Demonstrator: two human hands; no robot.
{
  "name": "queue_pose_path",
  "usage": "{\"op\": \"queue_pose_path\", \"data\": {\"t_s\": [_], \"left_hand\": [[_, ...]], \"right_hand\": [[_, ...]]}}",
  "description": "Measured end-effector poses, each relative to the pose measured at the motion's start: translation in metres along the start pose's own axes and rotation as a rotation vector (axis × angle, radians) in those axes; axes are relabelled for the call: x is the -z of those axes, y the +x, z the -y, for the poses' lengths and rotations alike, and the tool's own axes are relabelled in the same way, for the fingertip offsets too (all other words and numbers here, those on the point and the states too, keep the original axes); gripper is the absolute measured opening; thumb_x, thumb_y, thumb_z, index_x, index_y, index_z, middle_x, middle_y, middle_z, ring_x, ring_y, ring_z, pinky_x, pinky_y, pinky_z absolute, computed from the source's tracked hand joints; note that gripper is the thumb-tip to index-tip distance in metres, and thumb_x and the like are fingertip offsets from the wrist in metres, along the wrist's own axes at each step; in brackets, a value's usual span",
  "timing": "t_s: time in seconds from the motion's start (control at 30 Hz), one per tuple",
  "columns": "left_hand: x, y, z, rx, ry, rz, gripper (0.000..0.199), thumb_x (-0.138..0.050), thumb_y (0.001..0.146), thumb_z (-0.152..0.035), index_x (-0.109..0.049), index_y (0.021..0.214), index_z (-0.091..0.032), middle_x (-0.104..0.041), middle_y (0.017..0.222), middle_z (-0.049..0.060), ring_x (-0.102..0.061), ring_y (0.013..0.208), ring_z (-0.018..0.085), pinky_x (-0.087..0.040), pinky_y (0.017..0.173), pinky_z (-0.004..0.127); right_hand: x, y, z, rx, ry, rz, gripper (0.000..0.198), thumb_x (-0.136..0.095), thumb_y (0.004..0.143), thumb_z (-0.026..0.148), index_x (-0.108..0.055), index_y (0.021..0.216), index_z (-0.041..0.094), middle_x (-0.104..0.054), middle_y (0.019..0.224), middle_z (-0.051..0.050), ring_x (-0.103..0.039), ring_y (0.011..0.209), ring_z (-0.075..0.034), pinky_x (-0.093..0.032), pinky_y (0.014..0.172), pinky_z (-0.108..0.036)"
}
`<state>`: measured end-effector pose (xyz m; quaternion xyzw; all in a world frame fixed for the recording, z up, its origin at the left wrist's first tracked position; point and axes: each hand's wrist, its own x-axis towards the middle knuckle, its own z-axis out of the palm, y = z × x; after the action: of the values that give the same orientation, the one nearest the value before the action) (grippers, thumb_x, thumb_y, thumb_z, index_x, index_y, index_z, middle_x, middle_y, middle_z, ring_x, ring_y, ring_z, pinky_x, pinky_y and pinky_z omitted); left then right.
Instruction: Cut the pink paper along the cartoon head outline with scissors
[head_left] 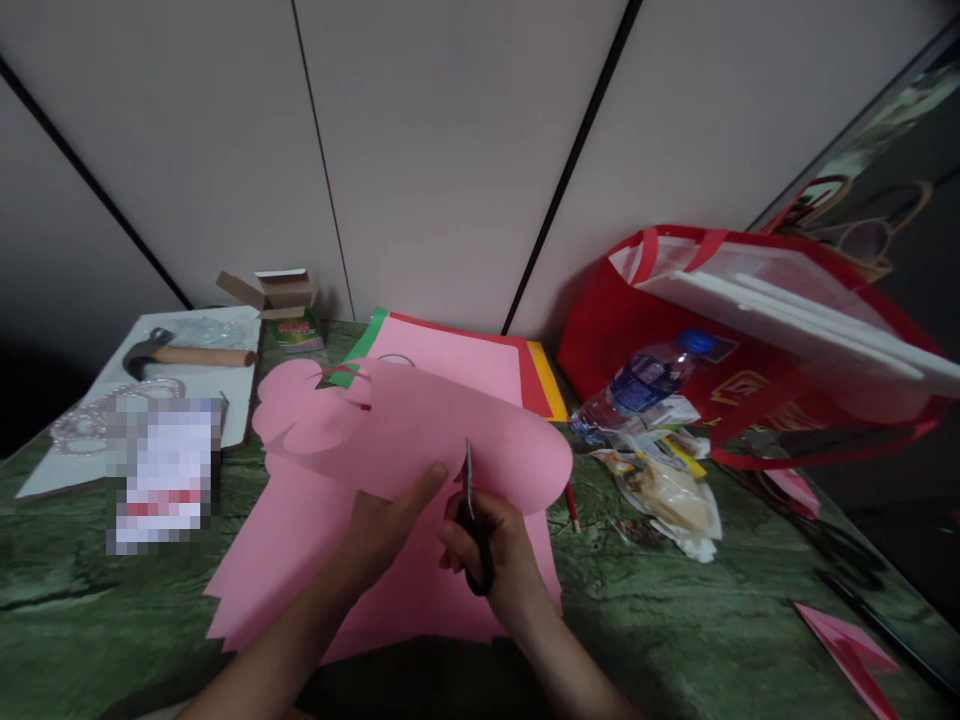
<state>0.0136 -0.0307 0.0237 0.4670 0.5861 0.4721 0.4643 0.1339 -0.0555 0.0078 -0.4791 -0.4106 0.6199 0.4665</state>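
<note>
A large pink paper cutout with rounded lobes at its left end is raised above a stack of pink sheets. My left hand grips the cutout's near edge, thumb on top and the other fingers hidden beneath. Black-handled scissors are in my right hand, with fingers wrapped round the handles. Their blades point away from me and meet the cutout's near edge, just right of my left thumb.
Coloured sheets lie behind. To the left are a hammer on a white board, beads and an open box. To the right are a water bottle, a red bag, wrappers and pink scraps.
</note>
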Motion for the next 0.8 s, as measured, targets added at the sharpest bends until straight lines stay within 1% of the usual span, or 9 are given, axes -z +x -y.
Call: {"op": "queue_pose_path", "data": {"t_s": [0.1, 0.17, 0.3, 0.37, 0.43, 0.5, 0.6, 0.7, 0.8], "left_hand": [[-0.002, -0.001, 0.0, 0.036, -0.017, -0.063, 0.029, -0.063, 0.071, -0.041, -0.065, 0.087, -0.016, -0.071, 0.083, 0.007, -0.067, 0.079, 0.022, -0.054, 0.066, 0.032], [-0.002, -0.001, 0.001, 0.042, -0.016, -0.075, 0.027, -0.065, 0.07, -0.038, -0.065, 0.084, -0.016, -0.071, 0.082, 0.006, -0.067, 0.078, 0.022, -0.055, 0.065, 0.032], [-0.002, -0.002, 0.0, 0.021, -0.009, 0.018, 0.02, -0.063, 0.07, -0.036, -0.065, 0.073, -0.016, -0.07, 0.074, 0.006, -0.066, 0.077, 0.023, -0.055, 0.067, 0.034], [-0.002, -0.004, -0.003, 0.008, -0.015, 0.08, 0.017, -0.062, 0.071, -0.033, -0.065, 0.075, -0.016, -0.07, 0.074, 0.006, -0.066, 0.079, 0.023, -0.055, 0.071, 0.035], [-0.001, -0.006, -0.007, 0.007, -0.02, 0.104, 0.015, -0.062, 0.071, -0.03, -0.065, 0.079, -0.017, -0.071, 0.08, 0.007, -0.066, 0.084, 0.023, -0.054, 0.076, 0.036], [-0.002, -0.007, -0.009, 0.024, -0.025, 0.092, 0.015, -0.063, 0.07, -0.029, -0.065, 0.08, -0.017, -0.071, 0.083, 0.007, -0.065, 0.089, 0.024, -0.053, 0.08, 0.038], [-0.002, -0.007, -0.007, 0.032, -0.042, 0.033, 0.021, -0.065, 0.068, -0.03, -0.064, 0.086, -0.018, -0.071, 0.084, 0.008, -0.063, 0.096, 0.026, -0.052, 0.084, 0.041], [-0.002, -0.005, -0.002, 0.015, -0.016, 0.042, 0.03, -0.066, 0.068, -0.033, -0.063, 0.093, -0.017, -0.071, 0.089, 0.008, -0.062, 0.099, 0.026, -0.05, 0.087, 0.042], [0.0, -0.004, 0.003, 0.011, 0.017, 0.036, 0.031, -0.066, 0.068, -0.035, -0.064, 0.094, -0.018, -0.071, 0.089, 0.008, -0.062, 0.1, 0.026, -0.05, 0.087, 0.041]], "right_hand": [[-0.002, -0.001, -0.001, -0.018, 0.0, 0.001, 0.03, -0.071, 0.06, 0.041, -0.051, 0.059, 0.018, -0.046, 0.043, 0.007, -0.044, 0.038, -0.009, -0.035, 0.039, -0.022], [-0.001, -0.001, -0.002, -0.002, -0.002, 0.018, 0.029, -0.07, 0.062, 0.04, -0.052, 0.061, 0.018, -0.048, 0.045, 0.006, -0.045, 0.041, -0.009, -0.036, 0.041, -0.023], [0.005, 0.0, -0.003, 0.09, 0.002, 0.039, 0.027, -0.07, 0.065, 0.039, -0.055, 0.071, 0.018, -0.05, 0.057, 0.004, -0.047, 0.05, -0.011, -0.036, 0.049, -0.024], [0.008, 0.0, -0.002, 0.126, -0.002, 0.045, 0.027, -0.072, 0.065, 0.038, -0.055, 0.071, 0.018, -0.049, 0.06, 0.004, -0.044, 0.053, -0.01, -0.035, 0.05, -0.024], [0.009, 0.0, -0.001, 0.146, -0.003, 0.05, 0.029, -0.074, 0.063, 0.038, -0.053, 0.068, 0.018, -0.047, 0.059, 0.005, -0.041, 0.054, -0.01, -0.034, 0.049, -0.023], [0.008, 0.0, 0.001, 0.153, -0.003, 0.05, 0.03, -0.074, 0.063, 0.038, -0.052, 0.067, 0.019, -0.047, 0.06, 0.004, -0.039, 0.054, -0.01, -0.034, 0.049, -0.023], [0.008, -0.001, 0.002, 0.146, 0.002, 0.047, 0.031, -0.075, 0.062, 0.039, -0.053, 0.068, 0.019, -0.047, 0.06, 0.004, -0.04, 0.055, -0.011, -0.034, 0.049, -0.023], [0.008, -0.001, 0.002, 0.144, 0.011, 0.043, 0.031, -0.076, 0.061, 0.038, -0.053, 0.068, 0.019, -0.047, 0.06, 0.005, -0.039, 0.055, -0.011, -0.033, 0.049, -0.023], [0.008, -0.001, 0.002, 0.148, -0.002, 0.043, 0.031, -0.076, 0.061, 0.037, -0.053, 0.07, 0.018, -0.047, 0.061, 0.004, -0.039, 0.055, -0.01, -0.034, 0.05, -0.023]]}}
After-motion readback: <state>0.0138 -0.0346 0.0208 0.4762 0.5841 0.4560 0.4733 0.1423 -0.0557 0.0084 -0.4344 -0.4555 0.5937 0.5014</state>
